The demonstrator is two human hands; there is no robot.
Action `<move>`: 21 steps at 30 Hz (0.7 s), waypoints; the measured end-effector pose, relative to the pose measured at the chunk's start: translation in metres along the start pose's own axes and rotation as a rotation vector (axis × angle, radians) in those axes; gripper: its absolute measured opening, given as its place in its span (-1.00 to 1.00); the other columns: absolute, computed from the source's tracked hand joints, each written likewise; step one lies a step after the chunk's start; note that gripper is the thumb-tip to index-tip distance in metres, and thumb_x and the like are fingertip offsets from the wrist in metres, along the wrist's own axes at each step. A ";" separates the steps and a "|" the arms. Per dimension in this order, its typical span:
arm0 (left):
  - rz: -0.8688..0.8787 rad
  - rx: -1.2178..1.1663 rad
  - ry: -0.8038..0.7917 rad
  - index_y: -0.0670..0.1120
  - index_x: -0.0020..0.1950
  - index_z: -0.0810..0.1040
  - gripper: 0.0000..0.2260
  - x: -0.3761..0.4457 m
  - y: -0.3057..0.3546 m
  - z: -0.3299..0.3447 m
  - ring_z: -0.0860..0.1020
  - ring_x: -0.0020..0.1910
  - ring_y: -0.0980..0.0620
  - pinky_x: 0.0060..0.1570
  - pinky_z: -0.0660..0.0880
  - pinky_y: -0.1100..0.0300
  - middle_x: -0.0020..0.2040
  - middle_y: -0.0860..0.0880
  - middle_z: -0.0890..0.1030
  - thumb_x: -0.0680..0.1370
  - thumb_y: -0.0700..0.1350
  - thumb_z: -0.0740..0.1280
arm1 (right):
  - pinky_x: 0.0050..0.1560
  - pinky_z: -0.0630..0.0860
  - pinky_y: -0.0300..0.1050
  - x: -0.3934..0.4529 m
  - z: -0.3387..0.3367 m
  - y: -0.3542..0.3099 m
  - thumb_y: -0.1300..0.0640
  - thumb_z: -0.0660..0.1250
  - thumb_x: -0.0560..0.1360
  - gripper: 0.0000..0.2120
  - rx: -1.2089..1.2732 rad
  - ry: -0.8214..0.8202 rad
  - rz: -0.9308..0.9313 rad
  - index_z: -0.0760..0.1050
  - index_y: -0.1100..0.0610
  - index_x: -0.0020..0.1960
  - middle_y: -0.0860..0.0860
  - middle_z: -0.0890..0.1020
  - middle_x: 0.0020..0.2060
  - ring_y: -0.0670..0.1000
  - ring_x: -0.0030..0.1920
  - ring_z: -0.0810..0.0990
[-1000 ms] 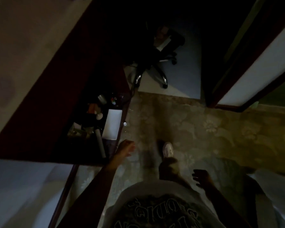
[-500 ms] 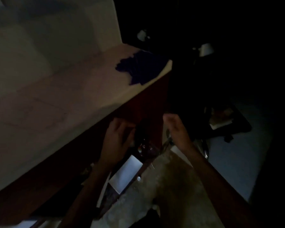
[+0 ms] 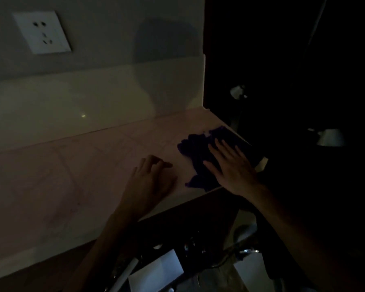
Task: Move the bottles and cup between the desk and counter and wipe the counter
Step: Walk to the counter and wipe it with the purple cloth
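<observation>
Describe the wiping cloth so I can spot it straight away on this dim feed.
Find the pale counter under the wall socket and follow it to its right end. The cloth lies crumpled at that corner, under the spread right hand. It is the only dark purple patch on the light surface.

Cloth on the counter's right end.
Right hand on it; left hand just left; socket behind.

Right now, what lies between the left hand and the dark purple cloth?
Only bare pale counter separates the left hand from the dark purple cloth, per the head view.
</observation>
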State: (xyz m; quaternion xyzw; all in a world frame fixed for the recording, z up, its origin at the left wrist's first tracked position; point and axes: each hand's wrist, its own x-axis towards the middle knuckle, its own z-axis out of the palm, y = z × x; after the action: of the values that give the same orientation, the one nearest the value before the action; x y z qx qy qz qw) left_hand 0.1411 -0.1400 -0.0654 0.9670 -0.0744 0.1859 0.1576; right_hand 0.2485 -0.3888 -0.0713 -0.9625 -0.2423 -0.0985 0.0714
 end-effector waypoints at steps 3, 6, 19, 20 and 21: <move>-0.001 0.103 -0.014 0.07 0.32 0.50 -0.55 0.001 0.002 0.005 0.48 0.17 0.02 0.09 0.44 0.08 0.27 0.05 0.46 0.58 0.27 0.08 | 0.56 -0.10 0.04 0.013 -0.005 0.001 -0.37 -0.32 0.49 -0.24 0.010 -0.043 -0.088 0.03 -0.04 0.57 -0.01 0.02 0.59 -0.01 0.58 -0.03; -0.042 0.144 -0.034 0.09 0.34 0.50 -0.52 0.004 0.004 0.007 0.49 0.18 0.05 0.08 0.41 0.10 0.28 0.09 0.47 0.58 0.29 0.05 | 0.55 -0.19 0.02 0.051 0.000 0.006 -0.39 -0.33 0.46 -0.22 0.088 -0.118 -0.170 -0.04 -0.07 0.58 -0.05 -0.07 0.59 -0.04 0.58 -0.11; -0.048 0.320 -0.048 0.06 0.30 0.53 -0.68 0.007 0.020 -0.002 0.55 0.11 0.04 -0.01 0.44 0.03 0.24 0.04 0.53 0.63 0.09 0.14 | 0.50 -0.22 0.28 0.234 0.041 -0.019 -0.48 -0.18 0.44 -0.27 0.075 -0.210 -0.261 0.05 -0.21 0.54 -0.12 -0.03 0.59 0.04 0.58 -0.12; -0.057 0.326 -0.037 0.05 0.28 0.55 -0.68 0.007 0.021 -0.002 0.55 0.09 0.04 -0.02 0.44 0.04 0.21 0.04 0.55 0.63 0.09 0.14 | 0.50 -0.23 0.28 0.228 0.038 -0.019 -0.50 -0.18 0.43 -0.25 0.075 -0.228 -0.265 0.03 -0.21 0.54 -0.12 -0.04 0.59 0.04 0.58 -0.12; -0.075 0.324 -0.013 0.04 0.24 0.57 -0.69 0.006 0.023 -0.001 0.56 0.07 0.03 -0.04 0.45 0.04 0.18 0.03 0.56 0.63 0.08 0.15 | 0.50 -0.22 0.27 0.219 0.036 -0.018 -0.50 -0.19 0.43 -0.24 0.074 -0.240 -0.267 0.02 -0.21 0.54 -0.12 -0.04 0.59 0.04 0.58 -0.12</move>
State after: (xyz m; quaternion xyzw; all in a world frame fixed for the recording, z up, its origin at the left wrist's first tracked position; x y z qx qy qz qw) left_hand 0.1418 -0.1615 -0.0555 0.9830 -0.0084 0.1832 0.0056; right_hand 0.4348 -0.2673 -0.0554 -0.9233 -0.3783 0.0175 0.0638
